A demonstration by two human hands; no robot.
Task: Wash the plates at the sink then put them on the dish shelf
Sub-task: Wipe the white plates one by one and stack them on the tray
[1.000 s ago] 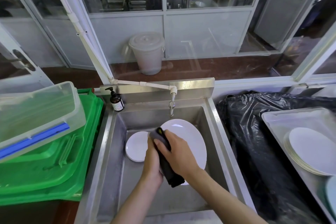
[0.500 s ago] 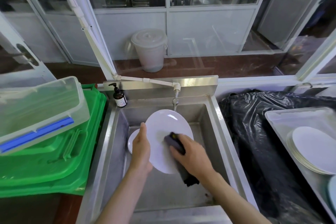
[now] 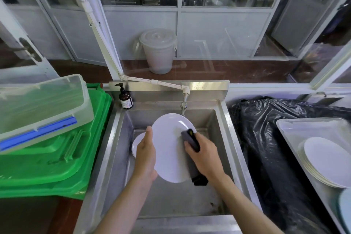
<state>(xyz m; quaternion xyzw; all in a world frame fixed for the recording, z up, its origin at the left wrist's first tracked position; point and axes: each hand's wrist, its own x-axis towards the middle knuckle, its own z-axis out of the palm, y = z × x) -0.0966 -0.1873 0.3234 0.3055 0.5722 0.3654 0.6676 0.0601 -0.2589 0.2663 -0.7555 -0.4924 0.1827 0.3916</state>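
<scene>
A large white oval plate is held tilted over the steel sink, just below the tap. My left hand grips its left edge. My right hand holds a dark sponge cloth pressed against the plate's right side. A smaller white plate lies in the sink behind my left hand, mostly hidden. A stack of white plates sits on a metal tray at the right.
A soap pump bottle stands at the sink's back left corner. Green plastic lids with a clear box on top lie to the left. A black bin bag fills the gap right of the sink.
The plate has been turned up from lying under both hands to tilted, my left hand gripping its edge. The sponge moved to the plate's right side.
</scene>
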